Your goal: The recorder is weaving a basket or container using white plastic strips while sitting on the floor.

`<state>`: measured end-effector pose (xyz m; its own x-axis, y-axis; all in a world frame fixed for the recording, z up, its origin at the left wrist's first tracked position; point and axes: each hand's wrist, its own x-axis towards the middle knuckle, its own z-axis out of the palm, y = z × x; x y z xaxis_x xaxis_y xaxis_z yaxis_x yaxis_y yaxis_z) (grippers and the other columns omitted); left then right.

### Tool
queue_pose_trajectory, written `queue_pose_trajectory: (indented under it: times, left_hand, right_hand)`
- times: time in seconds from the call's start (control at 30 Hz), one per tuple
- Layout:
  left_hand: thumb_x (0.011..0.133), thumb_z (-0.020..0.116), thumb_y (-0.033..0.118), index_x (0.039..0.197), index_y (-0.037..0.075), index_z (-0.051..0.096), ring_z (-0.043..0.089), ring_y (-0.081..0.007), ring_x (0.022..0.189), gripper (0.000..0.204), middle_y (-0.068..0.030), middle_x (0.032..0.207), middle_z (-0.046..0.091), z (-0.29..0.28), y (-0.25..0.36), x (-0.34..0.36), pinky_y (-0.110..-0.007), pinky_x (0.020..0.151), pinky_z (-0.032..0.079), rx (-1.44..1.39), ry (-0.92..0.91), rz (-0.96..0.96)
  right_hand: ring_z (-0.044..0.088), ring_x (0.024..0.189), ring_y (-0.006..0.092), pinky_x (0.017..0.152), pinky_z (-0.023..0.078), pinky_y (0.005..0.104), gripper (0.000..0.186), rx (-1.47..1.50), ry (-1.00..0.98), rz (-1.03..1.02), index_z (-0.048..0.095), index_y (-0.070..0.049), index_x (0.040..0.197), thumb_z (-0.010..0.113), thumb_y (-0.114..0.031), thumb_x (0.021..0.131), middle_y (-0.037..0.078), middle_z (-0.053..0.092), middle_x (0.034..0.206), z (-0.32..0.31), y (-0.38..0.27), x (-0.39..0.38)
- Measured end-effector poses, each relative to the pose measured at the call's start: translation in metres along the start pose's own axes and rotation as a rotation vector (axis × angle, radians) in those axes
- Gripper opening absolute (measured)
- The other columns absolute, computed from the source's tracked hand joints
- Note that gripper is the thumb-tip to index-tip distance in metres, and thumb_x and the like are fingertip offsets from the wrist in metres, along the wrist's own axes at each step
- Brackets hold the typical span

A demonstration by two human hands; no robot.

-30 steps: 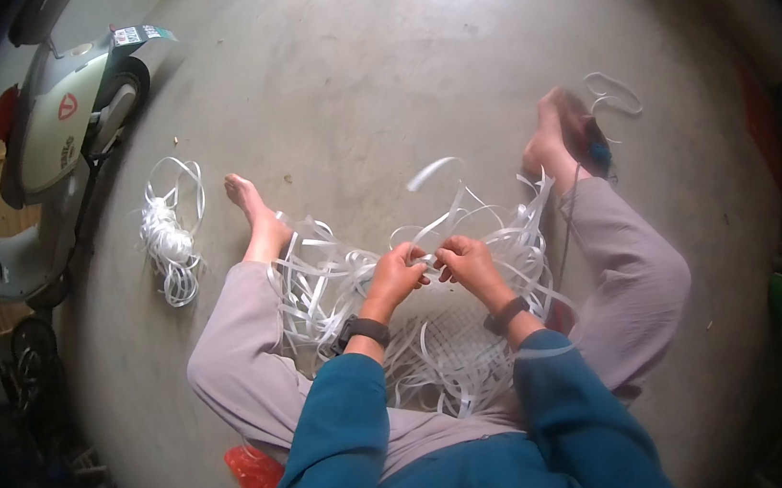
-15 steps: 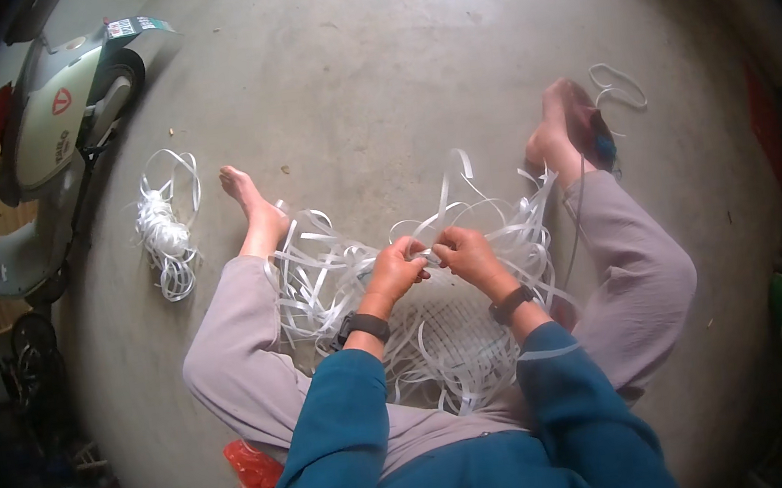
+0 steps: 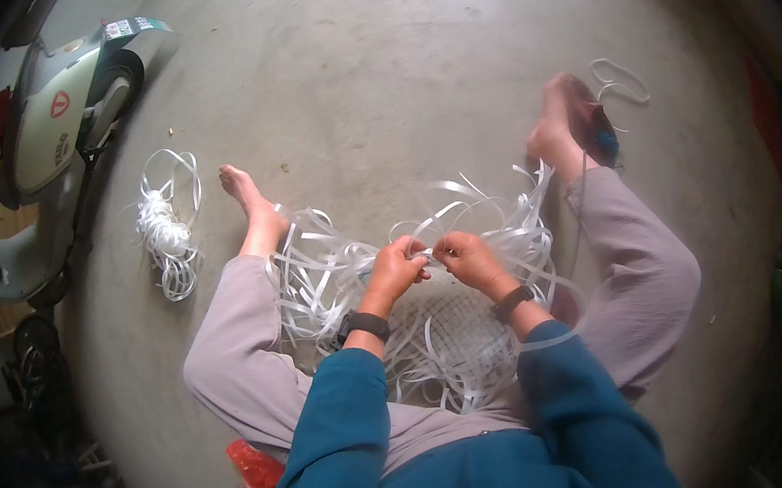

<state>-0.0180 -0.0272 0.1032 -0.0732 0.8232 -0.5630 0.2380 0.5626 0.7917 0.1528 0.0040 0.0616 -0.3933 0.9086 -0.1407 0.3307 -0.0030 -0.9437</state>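
Observation:
A partly woven piece of white plastic strapping (image 3: 459,333) lies between my legs, with many loose strips (image 3: 318,281) fanning out around it. My left hand (image 3: 397,264) pinches a white strip (image 3: 428,256) above the weave's far edge. Close beside it, my right hand (image 3: 465,259) has thumb and finger closed on the same spot. The fingertips of both hands nearly meet, and the strip's exact path between them is partly hidden by the fingers. Dark bands circle both wrists.
A bundle of white strapping (image 3: 164,231) lies on the concrete floor beyond my left foot. A scooter (image 3: 51,138) stands at the far left. Near my left thigh is a red plastic bag (image 3: 256,471). A loose strip loop (image 3: 621,83) lies past my right foot.
The loose strip standing up beyond my hands has swung down and to the left into a low curve. Both hands stay in nearly the same place, still pinching.

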Motion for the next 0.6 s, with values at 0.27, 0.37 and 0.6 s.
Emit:
queue_pose_trajectory:
  times: [0.27,0.37,0.6]
  left_hand:
    - [0.089,0.06,0.002,0.108,0.0,0.059,0.072,-0.0204,0.073,0.019,-0.0095,0.09,0.068,-0.008,0.001,0.0,-0.029,0.06,0.058,-0.021,-0.112,-0.039]
    - [0.09,0.059,0.002,0.108,0.0,0.059,0.072,-0.0207,0.073,0.018,-0.0092,0.09,0.068,-0.008,0.002,-0.001,-0.029,0.06,0.058,-0.02,-0.109,-0.049]
    - [0.091,0.065,0.009,0.105,0.001,0.061,0.072,-0.0198,0.072,0.017,-0.0077,0.088,0.069,-0.01,-0.001,-0.001,-0.028,0.058,0.057,-0.037,-0.123,-0.069]
  right_hand:
    - [0.063,0.079,0.0359,0.066,0.049,0.0434,0.011,-0.086,-0.133,-0.165,0.064,-0.007,0.081,0.066,-0.018,0.085,0.012,0.065,0.084,-0.006,-0.01,0.009]
    - [0.063,0.08,0.0358,0.066,0.049,0.0435,0.011,-0.053,-0.129,-0.154,0.064,-0.007,0.081,0.065,-0.018,0.085,0.012,0.065,0.085,-0.005,-0.012,0.009]
    - [0.063,0.08,0.0354,0.066,0.05,0.0432,0.008,-0.119,-0.121,-0.168,0.066,-0.009,0.084,0.065,-0.017,0.083,0.012,0.065,0.087,-0.003,-0.021,0.01]
